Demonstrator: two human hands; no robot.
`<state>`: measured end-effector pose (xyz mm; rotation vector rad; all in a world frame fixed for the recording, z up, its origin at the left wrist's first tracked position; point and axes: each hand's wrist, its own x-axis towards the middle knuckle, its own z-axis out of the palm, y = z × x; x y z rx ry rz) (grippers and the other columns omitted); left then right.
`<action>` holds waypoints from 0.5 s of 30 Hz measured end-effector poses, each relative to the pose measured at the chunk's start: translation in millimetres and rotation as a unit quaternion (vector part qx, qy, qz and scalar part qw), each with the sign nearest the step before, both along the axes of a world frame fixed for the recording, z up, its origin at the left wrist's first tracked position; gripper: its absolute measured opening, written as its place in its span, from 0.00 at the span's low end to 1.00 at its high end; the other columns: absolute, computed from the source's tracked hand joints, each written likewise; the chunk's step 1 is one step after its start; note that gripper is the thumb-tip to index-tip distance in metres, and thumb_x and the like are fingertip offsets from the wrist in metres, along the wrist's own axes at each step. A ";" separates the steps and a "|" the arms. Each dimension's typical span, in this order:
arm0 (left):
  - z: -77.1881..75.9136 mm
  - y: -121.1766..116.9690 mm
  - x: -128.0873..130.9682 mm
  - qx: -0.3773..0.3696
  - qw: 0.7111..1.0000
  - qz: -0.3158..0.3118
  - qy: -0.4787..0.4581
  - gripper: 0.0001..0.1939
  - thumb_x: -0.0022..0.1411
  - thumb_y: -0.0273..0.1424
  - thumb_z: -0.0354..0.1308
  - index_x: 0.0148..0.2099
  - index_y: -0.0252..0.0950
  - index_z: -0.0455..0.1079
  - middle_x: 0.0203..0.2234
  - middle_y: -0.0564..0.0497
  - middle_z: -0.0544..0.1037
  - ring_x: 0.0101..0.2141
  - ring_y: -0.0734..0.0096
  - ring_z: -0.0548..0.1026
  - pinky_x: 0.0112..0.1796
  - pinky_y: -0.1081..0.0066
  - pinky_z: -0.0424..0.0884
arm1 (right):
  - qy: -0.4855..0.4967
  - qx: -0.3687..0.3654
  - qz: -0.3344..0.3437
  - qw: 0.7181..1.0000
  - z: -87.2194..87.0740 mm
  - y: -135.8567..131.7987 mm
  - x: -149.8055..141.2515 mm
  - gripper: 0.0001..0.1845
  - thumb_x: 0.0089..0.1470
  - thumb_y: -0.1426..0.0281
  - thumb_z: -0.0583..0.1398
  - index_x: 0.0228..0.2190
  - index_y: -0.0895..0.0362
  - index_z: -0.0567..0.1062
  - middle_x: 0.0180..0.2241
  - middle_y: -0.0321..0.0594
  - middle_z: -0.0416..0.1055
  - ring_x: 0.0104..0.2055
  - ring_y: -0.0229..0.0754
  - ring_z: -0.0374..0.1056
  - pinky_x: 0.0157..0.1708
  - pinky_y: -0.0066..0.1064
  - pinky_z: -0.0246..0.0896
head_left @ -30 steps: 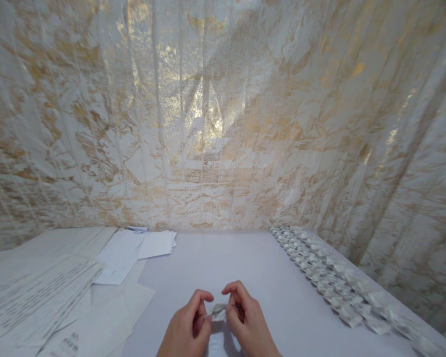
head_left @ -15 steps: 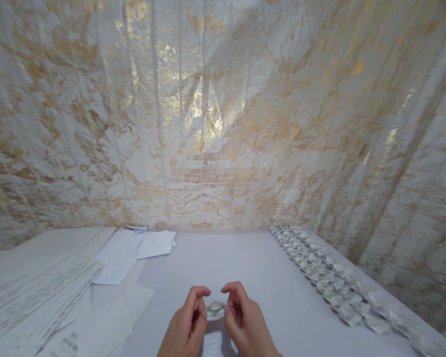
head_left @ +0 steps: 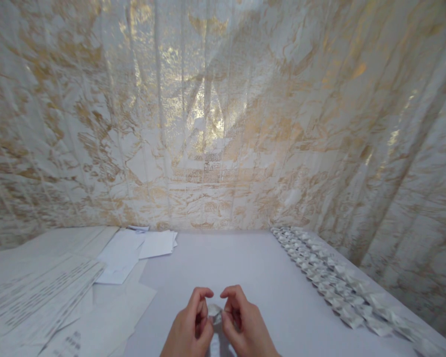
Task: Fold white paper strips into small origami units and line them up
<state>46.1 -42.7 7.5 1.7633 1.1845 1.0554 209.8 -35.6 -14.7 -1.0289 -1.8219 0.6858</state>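
Between my two hands is a small folded piece of paper (head_left: 214, 312), whitish with grey print. My left hand (head_left: 191, 322) grips its left side, the thumb and fingers pinched together and the index finger curled above. On the other side my right hand (head_left: 247, 322) pinches the paper's right edge in the same way. The fingertips hide much of the fold. Below, between the wrists, a small white strip (head_left: 214, 344) shows on the white table (head_left: 223, 263); I cannot tell what it is.
Printed paper sheets (head_left: 48, 297) overlap on the left of the table. Blank white sheets (head_left: 121, 258) and smaller white slips (head_left: 156, 244) lie behind them. Long rows of folded paper pieces (head_left: 330, 282) run along the right side. A gold-patterned curtain (head_left: 208, 124) closes off the back.
My hands have drawn slightly closer together, and the folded paper between them looks narrower and more tilted. The view has shifted a little. The sheets and paper rows stay in place.
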 end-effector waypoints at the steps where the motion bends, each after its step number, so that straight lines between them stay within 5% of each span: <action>1: -0.3 0.3 -0.3 -0.003 1.000 0.000 -0.002 0.12 0.61 0.31 0.47 0.48 0.39 0.60 0.23 0.63 0.57 0.25 0.69 0.63 0.30 0.71 0.58 | -0.005 0.001 0.000 1.000 0.9 0.1 0.3 0.16 0.53 0.76 0.52 0.44 0.51 0.62 0.23 0.24 0.57 0.21 0.35 0.53 0.22 0.25 0.44; 8: -3.7 6.5 -2.7 -0.033 0.999 -0.009 -0.007 0.12 0.61 0.30 0.48 0.48 0.39 0.59 0.22 0.64 0.57 0.25 0.69 0.63 0.30 0.71 0.58 | -0.124 0.044 -0.051 0.990 8.4 -0.9 5.3 0.16 0.50 0.78 0.55 0.41 0.53 0.64 0.29 0.31 0.66 0.29 0.40 0.65 0.30 0.28 0.57; 15: -8.2 6.4 0.8 -0.027 0.999 -0.018 -0.010 0.13 0.61 0.31 0.47 0.49 0.38 0.58 0.23 0.64 0.56 0.24 0.70 0.61 0.28 0.70 0.55 | -0.230 0.123 -0.057 0.964 11.7 0.6 6.0 0.14 0.48 0.81 0.61 0.36 0.54 0.72 0.35 0.38 0.69 0.38 0.47 0.65 0.40 0.36 0.58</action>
